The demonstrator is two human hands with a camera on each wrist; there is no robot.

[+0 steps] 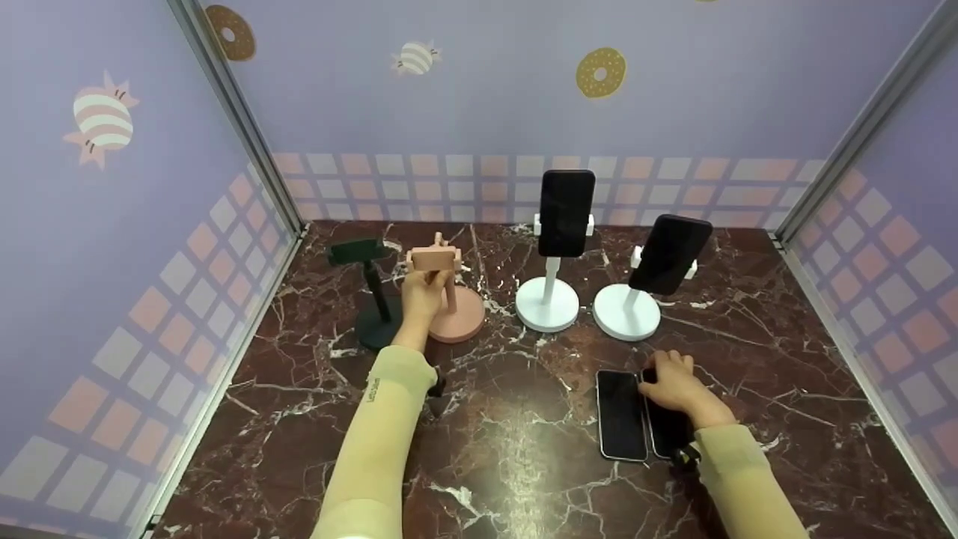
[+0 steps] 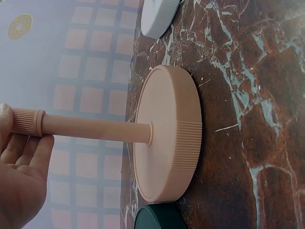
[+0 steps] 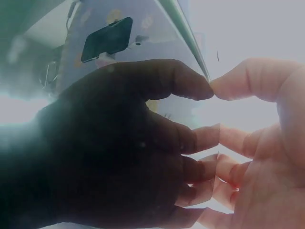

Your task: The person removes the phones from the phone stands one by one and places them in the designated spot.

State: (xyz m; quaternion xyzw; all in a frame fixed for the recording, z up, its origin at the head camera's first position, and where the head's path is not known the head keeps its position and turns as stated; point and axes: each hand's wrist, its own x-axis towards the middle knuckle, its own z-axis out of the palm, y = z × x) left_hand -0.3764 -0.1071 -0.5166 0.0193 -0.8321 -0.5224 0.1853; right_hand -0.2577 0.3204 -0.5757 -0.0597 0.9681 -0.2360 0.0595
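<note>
Tabletop [image 1: 284,449] noted as glossy, dark red-brown, with white marble veining; on it, within the left hand's [image 1: 421,296] pinch at the ribbed collar, stands the pink stand [image 1: 464,318], smooth and round-based. Directly under the right hand [image 1: 677,385], fingers loosely bent, lies a phone [image 1: 666,427], its mirror-like dark glass touched by the fingertips, just beside a second, pale-rimmed rectangular phone [image 1: 621,415].

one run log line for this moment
left hand: grips pink stand; right hand: touches right flat phone; two white stands: phones mounted; green stand: no phone
</note>
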